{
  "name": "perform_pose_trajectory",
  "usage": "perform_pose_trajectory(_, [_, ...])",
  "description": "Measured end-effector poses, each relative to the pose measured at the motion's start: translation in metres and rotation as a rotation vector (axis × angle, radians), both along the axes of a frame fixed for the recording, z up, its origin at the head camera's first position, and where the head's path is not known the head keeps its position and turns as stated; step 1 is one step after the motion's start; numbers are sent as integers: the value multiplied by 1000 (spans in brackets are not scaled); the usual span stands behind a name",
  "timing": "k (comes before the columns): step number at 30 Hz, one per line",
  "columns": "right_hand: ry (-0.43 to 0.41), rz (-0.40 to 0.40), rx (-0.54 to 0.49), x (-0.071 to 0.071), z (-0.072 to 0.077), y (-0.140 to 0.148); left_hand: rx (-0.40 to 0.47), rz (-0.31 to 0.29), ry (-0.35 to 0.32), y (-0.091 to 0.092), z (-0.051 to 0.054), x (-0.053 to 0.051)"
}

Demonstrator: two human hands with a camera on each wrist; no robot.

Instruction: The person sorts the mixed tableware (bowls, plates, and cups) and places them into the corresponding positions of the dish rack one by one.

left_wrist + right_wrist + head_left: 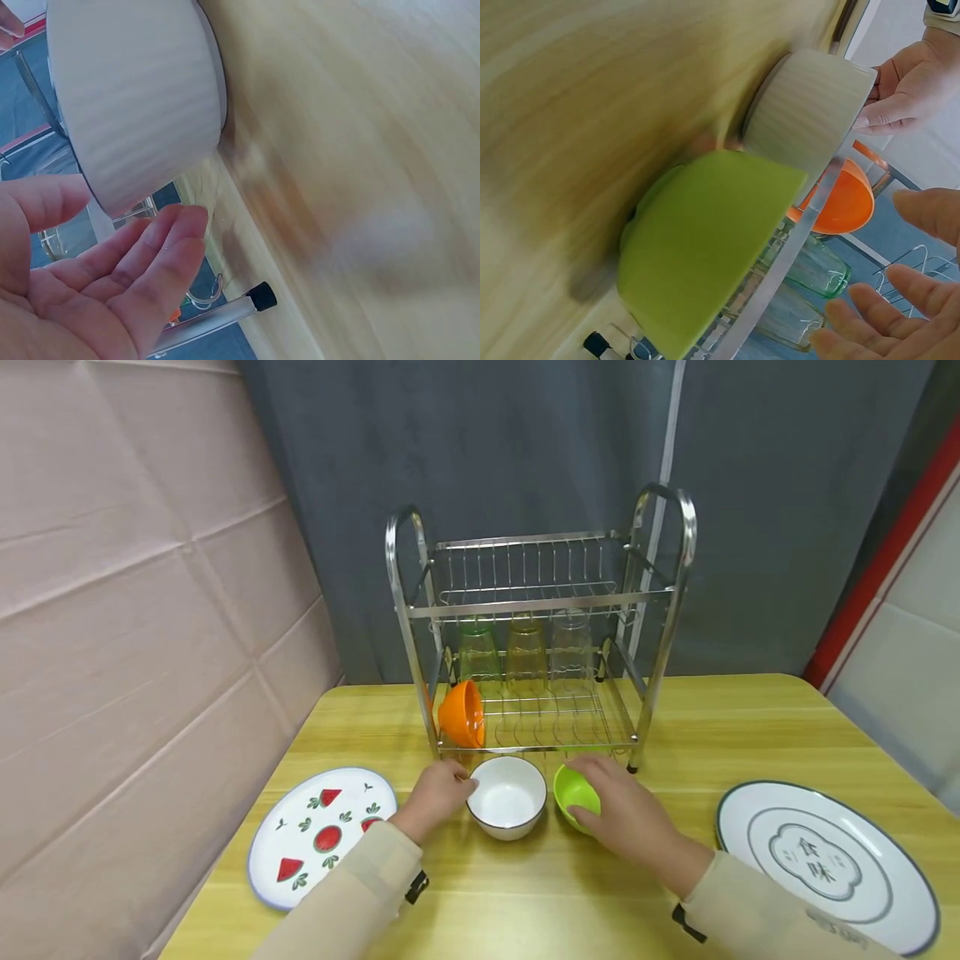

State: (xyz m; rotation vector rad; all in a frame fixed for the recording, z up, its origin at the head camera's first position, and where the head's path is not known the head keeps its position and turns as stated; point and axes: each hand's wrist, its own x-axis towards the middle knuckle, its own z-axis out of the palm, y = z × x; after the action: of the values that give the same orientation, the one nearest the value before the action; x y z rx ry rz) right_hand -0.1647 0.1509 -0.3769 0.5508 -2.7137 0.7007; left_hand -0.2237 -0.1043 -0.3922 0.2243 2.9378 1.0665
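Observation:
A white bowl [507, 793] with a dark rim stands upright on the table in the head view. My left hand [441, 795] is at its left side, thumb by the rim and fingers loosely bent; the left wrist view shows the palm with nothing enclosed. To the right of that bowl is a smaller green bowl [574, 793]. Over its right side hovers my right hand [626, 814], partly covering it in the head view. Spread fingers [885, 311] of that hand appear apart from the green bowl in the right wrist view.
Behind the bowls rises a two-tier metal dish rack [542, 608]. On its lower tier are an orange bowl [460, 717], tipped sideways, and several upside-down glasses [527, 656]. A watermelon-patterned plate [341, 797] lies at left, a white plate with characters [832, 860] at right.

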Motion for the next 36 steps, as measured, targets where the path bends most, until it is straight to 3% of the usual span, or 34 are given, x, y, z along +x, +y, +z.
perform_pose_trajectory(12, [33,10,-22,4,-9,-1,-15,-12,-25,4,-3,-3])
perform_pose_trajectory(17, [10,10,-29,5,-13,-2,-25,-19,-46,3,-3,-5])
perform_pose_trajectory(26, [25,39,-29,8,-17,-5,-28,-62,-24,3,-5,-6])
perform_pose_trajectory(36, [49,59,9,9,-16,-7,-13,-34,-75,5,-10,-8])
